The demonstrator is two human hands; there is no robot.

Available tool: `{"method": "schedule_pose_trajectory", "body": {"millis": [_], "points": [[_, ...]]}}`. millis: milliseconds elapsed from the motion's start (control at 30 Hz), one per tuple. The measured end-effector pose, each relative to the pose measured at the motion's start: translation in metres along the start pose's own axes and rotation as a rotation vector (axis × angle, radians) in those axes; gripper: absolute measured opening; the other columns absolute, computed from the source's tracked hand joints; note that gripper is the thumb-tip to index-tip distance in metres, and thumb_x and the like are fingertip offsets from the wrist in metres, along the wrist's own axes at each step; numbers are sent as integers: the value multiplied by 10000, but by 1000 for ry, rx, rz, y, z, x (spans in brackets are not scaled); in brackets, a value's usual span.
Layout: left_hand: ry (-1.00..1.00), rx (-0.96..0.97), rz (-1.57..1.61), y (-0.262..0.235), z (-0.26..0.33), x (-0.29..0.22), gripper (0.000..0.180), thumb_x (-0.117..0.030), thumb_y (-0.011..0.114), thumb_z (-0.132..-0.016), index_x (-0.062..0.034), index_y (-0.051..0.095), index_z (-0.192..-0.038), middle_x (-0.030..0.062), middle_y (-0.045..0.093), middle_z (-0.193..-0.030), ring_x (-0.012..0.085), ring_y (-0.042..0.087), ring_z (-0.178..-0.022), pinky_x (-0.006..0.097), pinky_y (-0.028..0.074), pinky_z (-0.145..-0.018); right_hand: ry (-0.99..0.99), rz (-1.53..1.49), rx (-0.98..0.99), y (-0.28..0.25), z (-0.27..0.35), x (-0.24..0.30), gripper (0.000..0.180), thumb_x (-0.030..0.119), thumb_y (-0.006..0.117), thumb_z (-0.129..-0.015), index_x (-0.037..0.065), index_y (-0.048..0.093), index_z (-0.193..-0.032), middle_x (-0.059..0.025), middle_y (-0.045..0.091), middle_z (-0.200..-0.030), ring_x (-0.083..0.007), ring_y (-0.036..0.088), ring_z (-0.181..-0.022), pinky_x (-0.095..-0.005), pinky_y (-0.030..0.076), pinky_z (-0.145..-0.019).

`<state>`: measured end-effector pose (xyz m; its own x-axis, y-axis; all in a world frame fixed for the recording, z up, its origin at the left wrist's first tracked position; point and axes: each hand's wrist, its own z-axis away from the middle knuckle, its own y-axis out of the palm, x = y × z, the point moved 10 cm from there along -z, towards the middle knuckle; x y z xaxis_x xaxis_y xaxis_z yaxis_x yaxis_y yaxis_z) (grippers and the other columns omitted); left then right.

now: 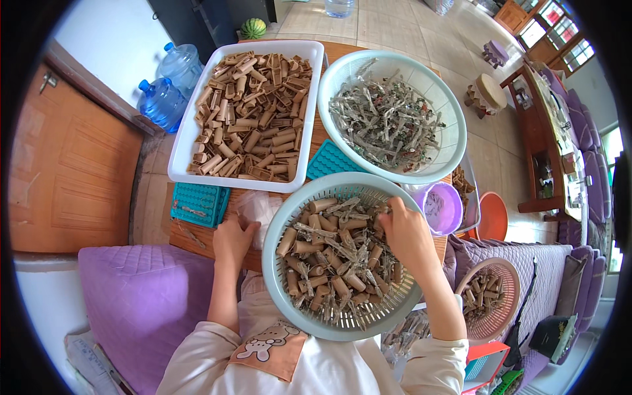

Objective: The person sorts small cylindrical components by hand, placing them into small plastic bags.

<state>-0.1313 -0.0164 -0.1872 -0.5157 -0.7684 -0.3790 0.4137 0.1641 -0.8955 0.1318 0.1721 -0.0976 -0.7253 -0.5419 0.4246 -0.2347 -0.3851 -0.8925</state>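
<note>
Wooden table [315, 146] crowded with baskets, on pale tiled floor [395, 26].

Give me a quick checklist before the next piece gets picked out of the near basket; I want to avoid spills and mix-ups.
1. Right hand reaches into the near basket: ok, its fingers are in among the brown tubes and grey strips.
2. What the right hand grips: cannot tell, its fingers are buried in the pile.
3. Left hand steadies things: ok, it rests on the wooden table beside the basket's rim.
4. White tray has room: not ok, it is heaped with brown tubes.
5. Far basket of grey strips has room: ok, rim stands above the pile.
</note>
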Motion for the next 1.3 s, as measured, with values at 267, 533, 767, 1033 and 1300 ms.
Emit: {"method": "schedule_pose_trajectory", "body": {"millis": [267, 533, 767, 1033, 1300], "points": [[44, 36, 284, 16, -9, 20, 222, -165, 647, -699, 36, 574, -760, 190, 610, -703, 323, 600, -667, 373, 454, -606, -103, -15, -61, 18, -7, 11, 385, 109, 621, -733, 18, 402, -1037, -207, 565, -821, -353, 585, -697, -417, 469, -605], [107, -192, 377, -15, 3, 14, 253, -21, 659, -648, 26, 546, -870, 128, 577, -643, 226, 574, -586, 312, 457, -574, 88, -971, -103, -28, 17, -9, 318, 81, 515, -829, -23, 469, -1126, 0, 478, -807, -72, 503, -666, -223, 414, -599], [166, -75, 375, -5, -3, 6, 186, -20, 590, -711, 19, 564, -891, 150, 568, -711, 212, 568, -629, 297, 451, -570, -133, -1745, -113, -49, 36, 7, 446, 299, 452, -898, -9, 390, -1214, -30, 482, -812, -67, 393, -544, -200, 296, -503], [200, -65, 648, -35, 5, 1, 114, -57, 527, -801, 16, 551, -885, 92, 571, -628, 170, 566, -573, 263, 437, -537, -106, -1895, -29, -32, 35, 19, 468, 344, 429, -899, -5, 389, -1208, -21, 469, -765, -49, 344, -507, -203, 288, -484], [265, 972, 1707, -21, 96, -132, 382, -111, 641, -772, -1, 495, -1107, 54, 606, -699, 102, 562, -573, 203, 446, -518, -75, -1940, 136, -14, 32, 52, 501, 377, 447, -885, -15, 392, -1193, -23, 461, -757, -44, 327, -497, -192, 282, -468]]}}
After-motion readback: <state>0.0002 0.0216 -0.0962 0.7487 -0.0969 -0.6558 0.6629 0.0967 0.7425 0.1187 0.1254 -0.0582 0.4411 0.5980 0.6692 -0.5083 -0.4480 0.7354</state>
